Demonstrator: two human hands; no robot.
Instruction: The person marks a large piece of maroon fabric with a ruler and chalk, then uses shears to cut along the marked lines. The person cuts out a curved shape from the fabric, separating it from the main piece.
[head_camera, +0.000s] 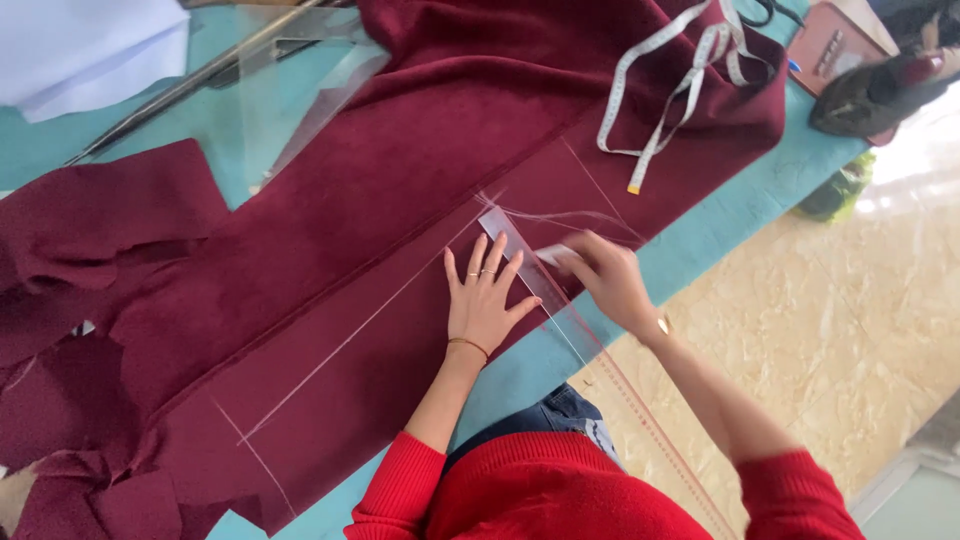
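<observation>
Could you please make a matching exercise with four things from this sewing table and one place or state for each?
Things:
1. left hand
2. right hand
3. measuring tape
4. clear ruler

Places or states:
A. lies loose and looped on the far fabric
B. presses flat on the dark red fabric, fingers spread
C. sticks out over the table edge
D. holds a small white piece at the ruler's edge

Pairs: 1-B, 2-D, 3-A, 4-C
</observation>
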